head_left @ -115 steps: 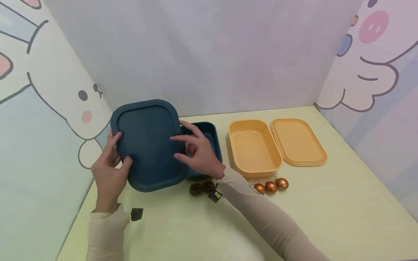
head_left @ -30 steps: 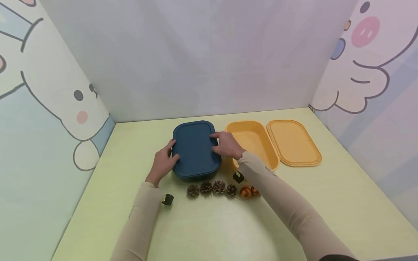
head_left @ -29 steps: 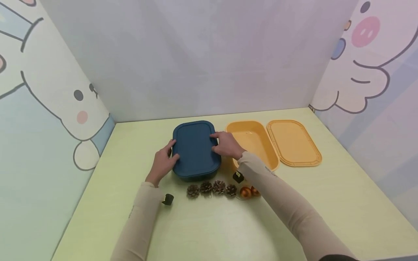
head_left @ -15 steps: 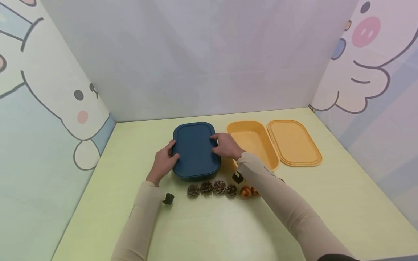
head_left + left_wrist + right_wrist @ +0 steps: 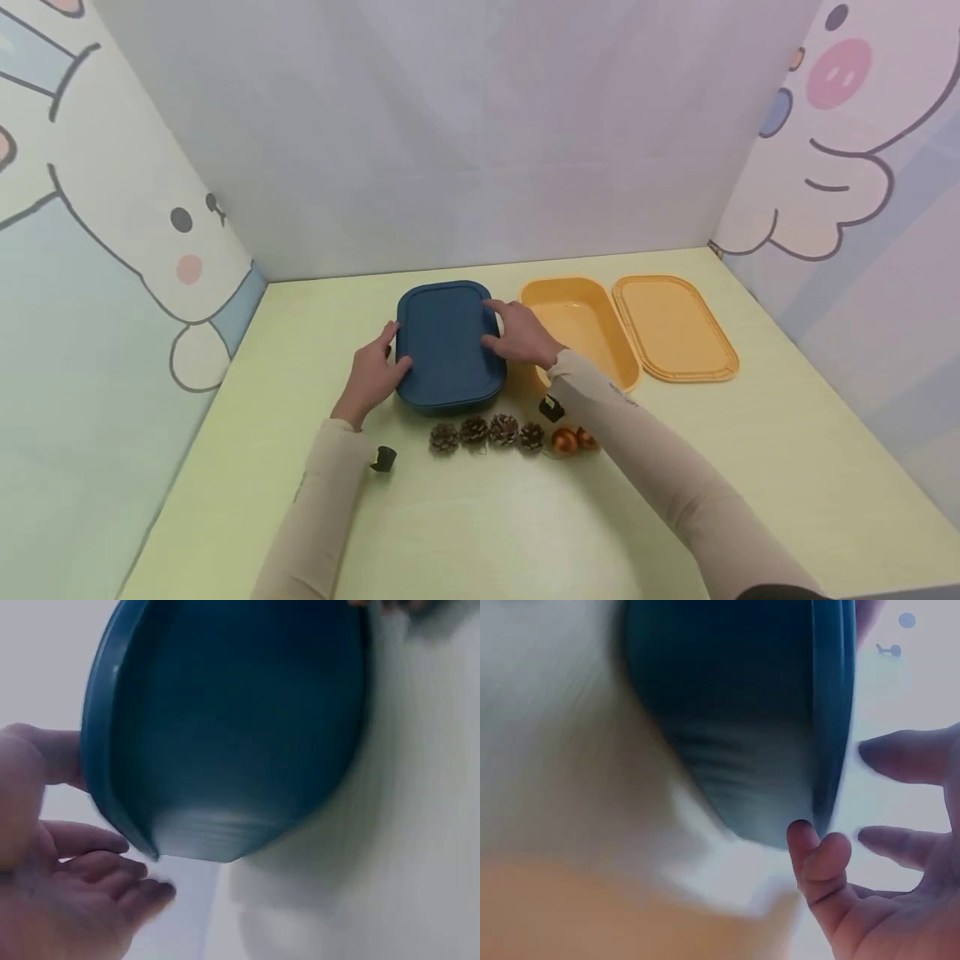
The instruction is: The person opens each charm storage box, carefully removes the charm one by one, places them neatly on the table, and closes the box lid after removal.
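Observation:
A dark blue lidded box stands on the table in the head view, its lid (image 5: 450,342) lying flat on top and the box wall (image 5: 247,735) below it in the left wrist view. At its left edge is my left hand (image 5: 371,375), thumb on the lid's rim and other fingers loosely bent beside the edge. My right hand (image 5: 521,333) hovers over the right edge with fingers spread. In the right wrist view its thumb and a forefinger are apart from the rim, while bent fingertips (image 5: 829,859) lie close to the rim's corner.
An uncovered yellow box (image 5: 581,325) stands right of the blue one, with its yellow lid (image 5: 675,327) flat beside it. Several pine cones (image 5: 474,430) and orange baubles (image 5: 564,442) line up in front; the right sleeve (image 5: 660,450) covers part of that row.
Earlier my left hand held the blue lid up at the left; since then it came down onto the box. In the last half second my right fingers lifted slightly off it.

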{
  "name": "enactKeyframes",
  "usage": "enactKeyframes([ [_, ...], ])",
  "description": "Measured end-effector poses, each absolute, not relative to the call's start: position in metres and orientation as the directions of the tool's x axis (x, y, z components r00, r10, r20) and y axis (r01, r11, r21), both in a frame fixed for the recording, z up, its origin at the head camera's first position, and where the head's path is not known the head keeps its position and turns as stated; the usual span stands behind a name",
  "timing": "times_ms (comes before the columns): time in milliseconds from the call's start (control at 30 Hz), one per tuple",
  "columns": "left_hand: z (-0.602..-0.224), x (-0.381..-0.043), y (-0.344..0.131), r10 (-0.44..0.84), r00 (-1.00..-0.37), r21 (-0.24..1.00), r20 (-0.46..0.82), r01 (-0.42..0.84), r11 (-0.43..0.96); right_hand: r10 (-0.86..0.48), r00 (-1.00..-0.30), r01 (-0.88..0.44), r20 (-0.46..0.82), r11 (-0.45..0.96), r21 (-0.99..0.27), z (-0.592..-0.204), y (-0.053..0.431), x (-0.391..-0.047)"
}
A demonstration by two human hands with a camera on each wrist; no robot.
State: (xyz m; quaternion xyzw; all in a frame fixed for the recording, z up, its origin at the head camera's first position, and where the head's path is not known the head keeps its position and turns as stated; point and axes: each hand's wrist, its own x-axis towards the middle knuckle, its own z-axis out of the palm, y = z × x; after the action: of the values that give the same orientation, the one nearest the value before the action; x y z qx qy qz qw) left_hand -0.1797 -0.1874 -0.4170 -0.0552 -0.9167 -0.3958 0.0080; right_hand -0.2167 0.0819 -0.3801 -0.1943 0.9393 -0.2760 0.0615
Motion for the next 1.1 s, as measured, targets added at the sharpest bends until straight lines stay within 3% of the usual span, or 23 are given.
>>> enactKeyframes([
  [167,-0.392,-0.166,-0.176,0.059,-0.972,0.647,0.229,0.197,0.736,-0.427,-0.904,-0.378,0.031,0.762,-0.525,-0.351,0.11,-0.217],
  [367,-0.352,-0.143,-0.129,0.116,-0.879,0.641,0.462,0.422,0.641,-0.499,-0.866,-0.439,0.031,0.73,-0.523,-0.311,0.159,-0.218],
  [500,-0.339,-0.133,-0.086,0.169,-0.837,0.644,0.52,0.515,0.565,-0.534,-0.845,-0.474,0.039,0.711,-0.52,-0.296,0.19,-0.214],
  [633,-0.336,-0.123,-0.038,0.268,-0.843,0.694,0.465,0.536,0.481,-0.494,-0.865,-0.464,0.092,0.715,-0.523,-0.291,0.216,-0.208],
  [933,-0.336,-0.104,0.062,0.446,-0.851,0.829,0.278,0.447,0.335,-0.335,-0.912,-0.41,0.238,0.768,-0.492,-0.287,0.274,-0.202],
  [1100,-0.342,-0.101,0.104,0.511,-0.852,0.92,0.112,0.284,0.271,-0.268,-0.939,-0.341,0.218,0.816,-0.466,-0.291,0.312,-0.202],
])
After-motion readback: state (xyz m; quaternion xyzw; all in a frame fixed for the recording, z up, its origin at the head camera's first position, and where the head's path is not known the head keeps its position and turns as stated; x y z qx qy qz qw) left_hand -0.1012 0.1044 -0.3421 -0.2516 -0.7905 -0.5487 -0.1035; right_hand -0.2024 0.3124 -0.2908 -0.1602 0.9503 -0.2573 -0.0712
